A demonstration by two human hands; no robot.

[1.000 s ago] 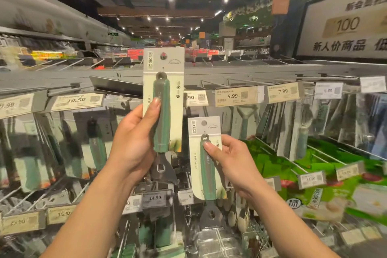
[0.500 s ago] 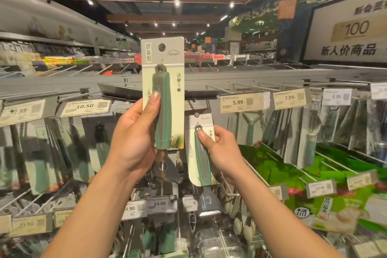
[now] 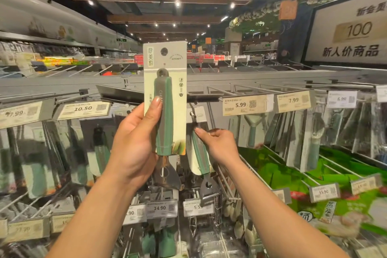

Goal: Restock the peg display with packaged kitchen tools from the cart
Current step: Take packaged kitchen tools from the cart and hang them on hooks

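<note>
Two carded kitchen tools are in hand in front of the peg display [image 3: 272, 78]. First pack [image 3: 164, 81]: pale card with a round hang hole at the top and a green-and-grey handle, held upright at centre frame, with the metal head hanging below the card. The left hand [image 3: 134, 144] grips it low, thumb pressed on the front of the handle and fingers wrapped behind the card. Second pack [image 3: 199, 153]: same type, lower and just right of the first, tilted with its top leaning left. The right hand [image 3: 218, 144] pinches it, thumb tip on the front of the handle and fingers curled behind. Its top edge meets the tip of a peg [image 3: 191, 105]; whether the hole is threaded on cannot be told. To the right, a 5.99 price tag [image 3: 244, 104] fronts a row of hanging peelers [image 3: 252, 132]. To the left is a 10.50 price tag [image 3: 83, 108], and below the hands a 14.90 price tag [image 3: 160, 208]. Green bags [image 3: 293, 174] lie at lower right.
</note>
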